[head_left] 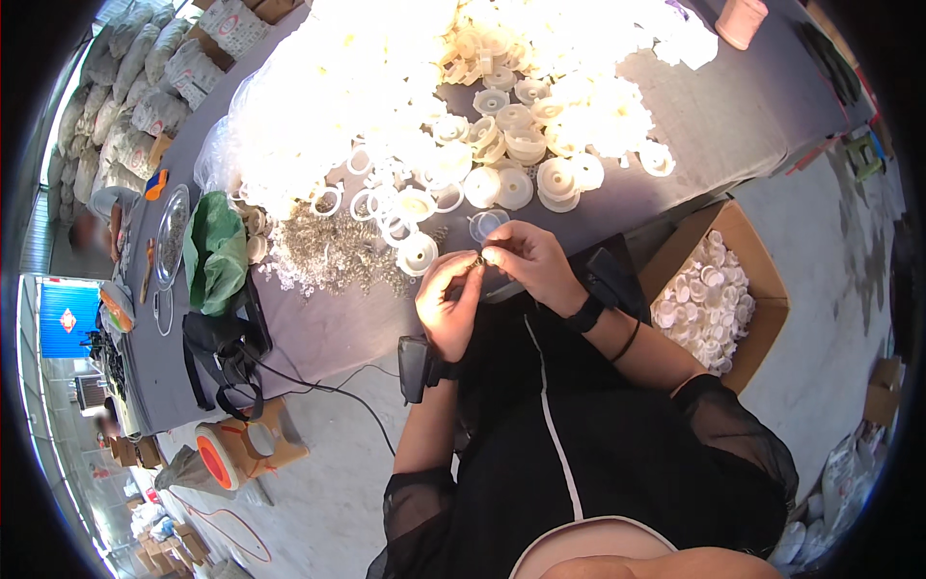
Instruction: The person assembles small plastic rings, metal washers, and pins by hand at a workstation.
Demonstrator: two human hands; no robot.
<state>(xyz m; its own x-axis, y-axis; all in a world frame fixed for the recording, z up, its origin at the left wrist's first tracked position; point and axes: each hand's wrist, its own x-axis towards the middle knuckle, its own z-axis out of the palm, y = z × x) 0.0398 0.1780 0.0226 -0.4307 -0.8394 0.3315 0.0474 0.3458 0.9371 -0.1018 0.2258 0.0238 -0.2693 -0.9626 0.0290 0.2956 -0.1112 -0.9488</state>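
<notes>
At the near edge of the table, my left hand (448, 301) and my right hand (532, 262) meet fingertip to fingertip, both closed in a pinch. Between them is a tiny dark metal piece (479, 260) that looks like a spring; the fingers partly hide it. Just beyond my right fingers stands a small clear plastic cup (485, 225). A white round plastic part (417, 254) lies beside my left hand. To its left spreads a heap of small metal springs (333, 253) with tiny clear rings among them.
White plastic parts (516, 145) pile across the table, overexposed at the back. A green bag (214, 253) and black bag (220, 357) lie left. An open carton (767, 333) of white parts stands on the floor at right. A pink spool (741, 21) sits far right.
</notes>
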